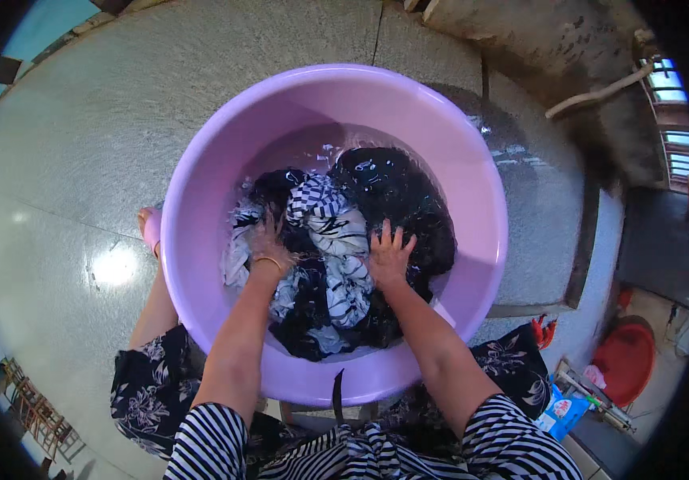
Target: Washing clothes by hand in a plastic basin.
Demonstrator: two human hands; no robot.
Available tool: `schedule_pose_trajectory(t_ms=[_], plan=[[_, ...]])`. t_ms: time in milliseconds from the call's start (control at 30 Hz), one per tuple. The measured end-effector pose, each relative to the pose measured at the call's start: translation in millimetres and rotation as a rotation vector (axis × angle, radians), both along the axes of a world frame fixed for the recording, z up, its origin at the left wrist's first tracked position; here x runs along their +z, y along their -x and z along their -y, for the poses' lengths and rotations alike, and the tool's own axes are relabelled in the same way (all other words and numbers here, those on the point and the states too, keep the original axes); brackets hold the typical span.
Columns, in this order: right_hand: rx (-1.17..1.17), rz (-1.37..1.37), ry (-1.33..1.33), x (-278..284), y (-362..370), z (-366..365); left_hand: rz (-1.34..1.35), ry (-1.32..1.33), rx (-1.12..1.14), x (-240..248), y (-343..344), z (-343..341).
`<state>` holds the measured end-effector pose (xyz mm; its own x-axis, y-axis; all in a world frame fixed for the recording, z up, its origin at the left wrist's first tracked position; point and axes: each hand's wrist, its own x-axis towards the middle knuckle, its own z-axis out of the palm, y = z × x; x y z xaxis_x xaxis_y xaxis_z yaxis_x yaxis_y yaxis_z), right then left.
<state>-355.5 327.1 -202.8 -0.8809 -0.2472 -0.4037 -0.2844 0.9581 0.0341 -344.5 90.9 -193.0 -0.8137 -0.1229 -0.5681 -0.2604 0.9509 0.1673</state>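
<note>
In front of me stands a large pink-purple basin (334, 388) holding water and soaked laundry. My left hand (266, 242), with a bracelet at its wrist, lies with fingers spread on wet white cloth (236, 256) at the left of the pile. My right hand (391, 254) rests spread-fingered between dark clothing (380, 180) and a twisted white cloth with black markings (348, 292). Between the hands, farther off, a black-and-white checked cloth (316, 198) bulges up out of the water. Dark fabric lies beneath and around the lighter pieces, and its lower parts are hidden.
Grey concrete floor (104, 168) surrounds the basin, wet at its right. A red basin (627, 364) and a blue packet (562, 412) are at the lower right. A bent stick (599, 96) juts out at the upper right. My legs flank the basin's near side.
</note>
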Motion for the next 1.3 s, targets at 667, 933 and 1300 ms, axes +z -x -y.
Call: schedule_pose_trajectory(t_ms=[667, 933, 1300], plan=[[-0.247, 0.4, 0.235, -47.0, 89.6, -36.8, -0.449, -0.952, 1.016, -26.9, -4.4, 42.3], [-0.258, 0.294, 0.233, 33.1, -16.1, -0.1, -0.835, -0.76, 0.886, 88.2, -61.3, 2.4], [-0.053, -0.129, 0.745, 137.3, -32.2, 48.8, -0.814, -1.51, 0.926, 298.6, -35.7, -37.3]])
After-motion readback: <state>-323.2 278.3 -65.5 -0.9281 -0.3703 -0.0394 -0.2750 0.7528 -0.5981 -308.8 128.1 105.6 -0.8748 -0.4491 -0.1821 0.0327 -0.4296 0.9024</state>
